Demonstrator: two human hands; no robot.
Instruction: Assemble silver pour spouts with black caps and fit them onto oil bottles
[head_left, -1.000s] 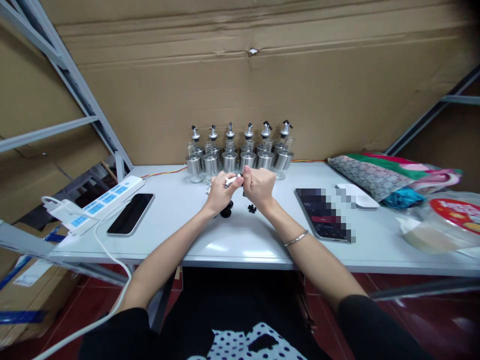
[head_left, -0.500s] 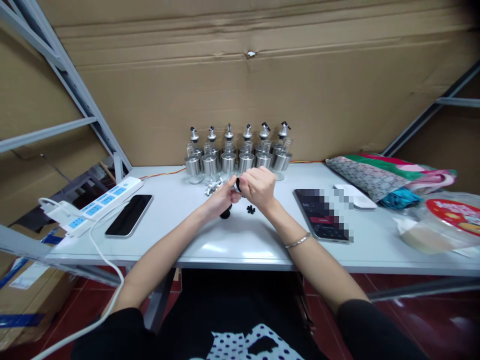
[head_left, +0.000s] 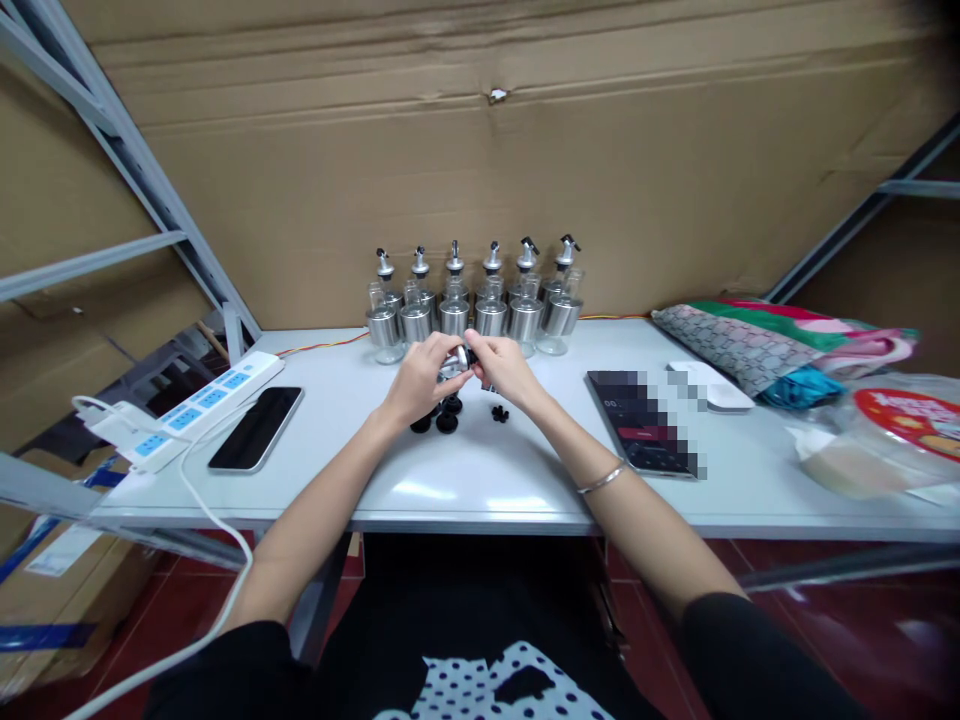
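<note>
My left hand (head_left: 417, 381) and my right hand (head_left: 501, 365) meet over the white table (head_left: 480, 470), both gripping a small silver pourer spout (head_left: 454, 362) with a black part at its end. Below the hands lie black stoppers (head_left: 447, 421) and a small black ribbed piece (head_left: 499, 413). Just behind the hands stands a row of several glass and steel oil bottles (head_left: 491, 308) fitted with silver spouts.
A black phone (head_left: 256, 428) and a white power strip (head_left: 196, 410) with a white cable lie at the left. A tablet (head_left: 645, 436), a white flat device (head_left: 711, 386), folded fabric (head_left: 780, 345) and a plastic bag (head_left: 885, 440) sit at the right. Cardboard (head_left: 480, 170) backs the table.
My hands have drawn closer together and shifted slightly left around the spout. Black stoppers under my left hand have come into view.
</note>
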